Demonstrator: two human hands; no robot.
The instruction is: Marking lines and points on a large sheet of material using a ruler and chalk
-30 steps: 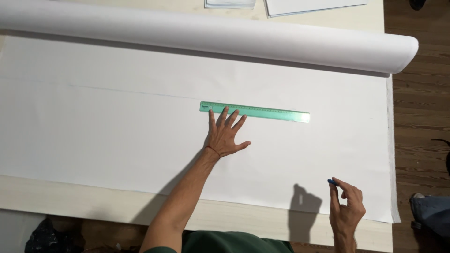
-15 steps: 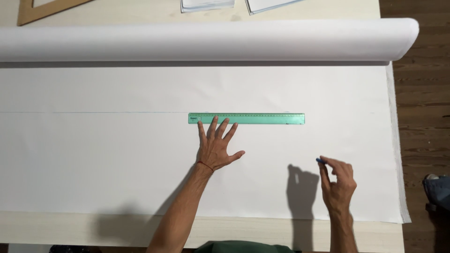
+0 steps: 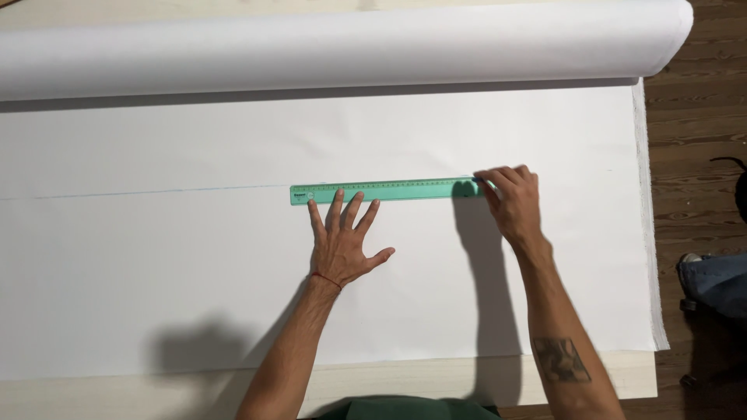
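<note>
- Pale worktop carries a white sheet, unrolled from a thick roll along its far edge
- Green ruler lies flat mid-sheet, along a faint drawn line
- Left hand, fingers spread, presses the ruler's left part
- Right hand pinches a small blue pen at the ruler's right end

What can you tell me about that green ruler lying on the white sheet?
The ruler is a long, flat strip of pale green, see-through plastic with fine scale marks along its upper edge. It lies flat and almost level across the unrolled white sheet, its top edge in line with a faint drawn line that runs off to the left. The left hand presses fingertips on its lower edge near the left end. The right hand meets its right end, holding a small dark marking tool.
</note>
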